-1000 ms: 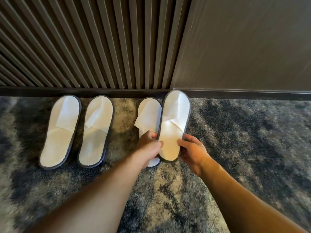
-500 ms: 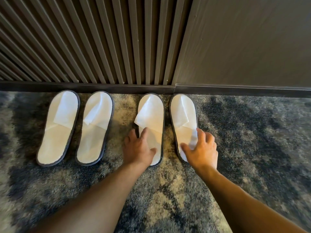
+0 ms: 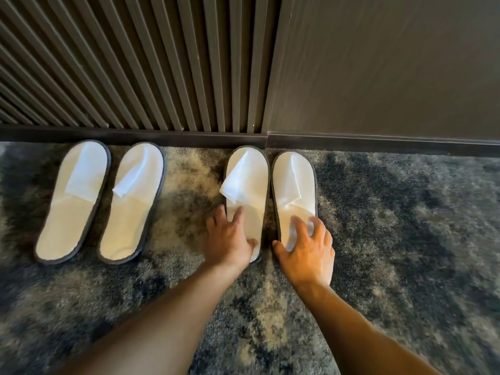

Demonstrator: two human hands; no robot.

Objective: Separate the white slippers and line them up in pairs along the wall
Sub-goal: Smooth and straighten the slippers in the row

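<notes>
Two pairs of white slippers with dark trim lie flat on the carpet, toes to the wall. The left pair is one slipper (image 3: 73, 198) and its mate (image 3: 132, 204), untouched. In the right pair, my left hand (image 3: 228, 238) rests flat with spread fingers on the heel of the third slipper (image 3: 247, 185). My right hand (image 3: 307, 247) lies with spread fingers on the heel of the fourth slipper (image 3: 293, 185). These two slippers sit close side by side. Neither hand grips; both press from above.
A dark baseboard (image 3: 162, 135) runs along the slatted wall panel (image 3: 135, 63) and the plain dark panel (image 3: 392, 63). Mottled grey-blue carpet (image 3: 405, 226) spreads to the right of the slippers and towards me.
The fourth slipper, held raised one second ago, now lies flat beside the third. Both hands went from gripping to resting on the heels, and the pair sits closer together.
</notes>
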